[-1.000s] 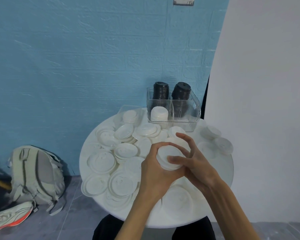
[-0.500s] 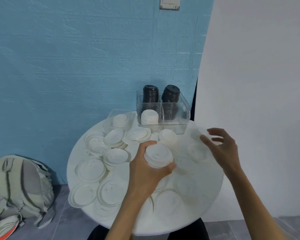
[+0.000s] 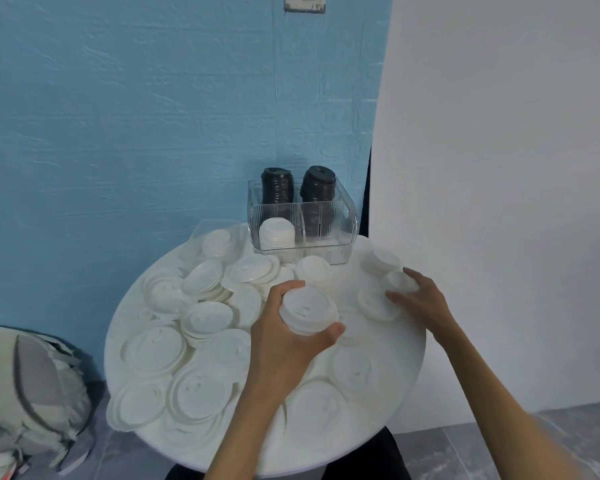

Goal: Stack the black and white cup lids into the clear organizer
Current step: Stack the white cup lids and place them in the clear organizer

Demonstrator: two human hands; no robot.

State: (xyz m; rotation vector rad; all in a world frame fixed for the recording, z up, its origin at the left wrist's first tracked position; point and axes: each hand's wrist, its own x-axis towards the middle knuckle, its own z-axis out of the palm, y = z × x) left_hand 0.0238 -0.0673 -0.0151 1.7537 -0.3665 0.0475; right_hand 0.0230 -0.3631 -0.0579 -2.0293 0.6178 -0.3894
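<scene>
- Lids, white ones, in a short stack (image 3: pixel 308 314) sit in the left hand (image 3: pixel 284 344) above the middle of the round white table (image 3: pixel 388 403); the stack's flat top faces up and tips slightly toward the camera, its axis near upright.
- Left hand: fingers and thumb curl round the stack from below and from the side, thumb tip at the lower right rim, forearm rising from the bottom edge of the view.
- Right hand (image 3: pixel 420 299) reaches out to the table's right edge, fingers bent down onto a small white lid (image 3: pixel 399 282); whether it has a real grip or only touches it cannot be told.
- Clear organizer (image 3: pixel 340 226) stands at the back of the table against the blue wall (image 3: pixel 118 116). Two tall stacks of black lids (image 3: pixel 278 185) stand upright in its rear compartments, and a low stack of white lids (image 3: pixel 276 233) fills the front left one.
- Loose white lids (image 3: pixel 153 348) of several sizes lie flat or overlapping across the left and front of the table, tops up.
- No writing on any lid can be read.
- A grey backpack (image 3: pixel 25 386) lies on the floor to the left.
</scene>
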